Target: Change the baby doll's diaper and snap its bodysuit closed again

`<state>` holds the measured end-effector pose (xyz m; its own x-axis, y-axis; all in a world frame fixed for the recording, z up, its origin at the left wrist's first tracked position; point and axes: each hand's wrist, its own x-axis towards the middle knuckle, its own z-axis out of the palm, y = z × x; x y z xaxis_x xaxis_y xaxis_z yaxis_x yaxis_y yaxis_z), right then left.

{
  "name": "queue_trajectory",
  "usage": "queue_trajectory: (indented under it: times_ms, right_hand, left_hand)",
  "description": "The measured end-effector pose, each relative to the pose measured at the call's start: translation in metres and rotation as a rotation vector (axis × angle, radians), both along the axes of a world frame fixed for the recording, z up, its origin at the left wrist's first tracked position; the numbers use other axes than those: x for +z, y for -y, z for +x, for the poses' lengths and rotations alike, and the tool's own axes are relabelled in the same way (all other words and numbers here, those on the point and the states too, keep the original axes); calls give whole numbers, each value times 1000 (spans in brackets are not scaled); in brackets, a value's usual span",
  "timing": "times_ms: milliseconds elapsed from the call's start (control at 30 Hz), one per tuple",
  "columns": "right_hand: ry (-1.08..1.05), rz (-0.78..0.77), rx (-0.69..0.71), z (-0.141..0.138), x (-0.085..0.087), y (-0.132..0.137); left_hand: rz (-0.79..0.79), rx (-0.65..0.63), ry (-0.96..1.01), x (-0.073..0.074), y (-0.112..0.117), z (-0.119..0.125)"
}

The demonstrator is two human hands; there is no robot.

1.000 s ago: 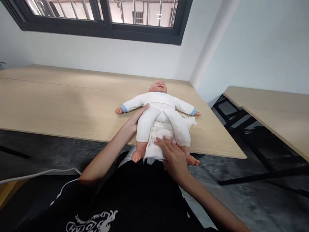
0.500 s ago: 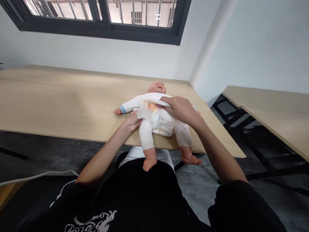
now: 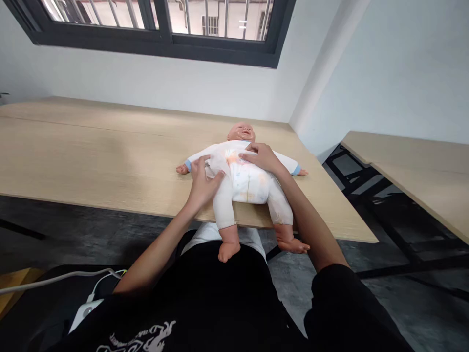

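Observation:
A baby doll (image 3: 240,133) in a white suit with blue cuffs lies on its back at the near edge of a wooden table (image 3: 91,151), its legs hanging over the edge. A white diaper (image 3: 245,183) with faint coloured prints is folded up over its belly. My left hand (image 3: 202,183) rests at the doll's left hip, fingers spread on the diaper's side flap. My right hand (image 3: 261,156) lies flat on the diaper's upper edge at the doll's chest, fingers stretched out and pressing it down.
A second wooden table (image 3: 414,171) on a black frame stands to the right across a gap of dark floor. A white cable and a small white device (image 3: 86,308) lie at the lower left. A dark-framed window (image 3: 161,29) is above the wall.
The front of the diaper came up from between the doll's legs and now lies over its belly. My right hand moved with it to the chest; my left hand shifted onto the side flap.

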<state>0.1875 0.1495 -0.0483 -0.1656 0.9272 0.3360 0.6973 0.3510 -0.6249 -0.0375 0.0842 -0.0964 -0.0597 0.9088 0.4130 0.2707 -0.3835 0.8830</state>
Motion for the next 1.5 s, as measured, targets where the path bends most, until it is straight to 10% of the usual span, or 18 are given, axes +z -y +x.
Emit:
queue_trajectory:
  times_ms: [100,233,367,867,1367,1500]
  right_hand:
    - [-80,52,-47,1,-8,-6]
    - [-60,109,-72,-1,-15,-12]
    - [-45,171,-94,-1,-18,-15]
    - [-79,88,-284,94,-40,34]
    - [-147,-568,104,104,-39,57]
    - [-24,-547,123,110,-32,63]
  left_hand:
    - [385,83,-406,15,24,5]
    - [620,-486,-846,28,34,30]
    - [617,-694,-1038,37,16,61]
    - [295,-907,-1096,59,-61,84]
    - [279,-880,-1071,48,-95,95]
    - [265,-881,-1055,45,-96,95]
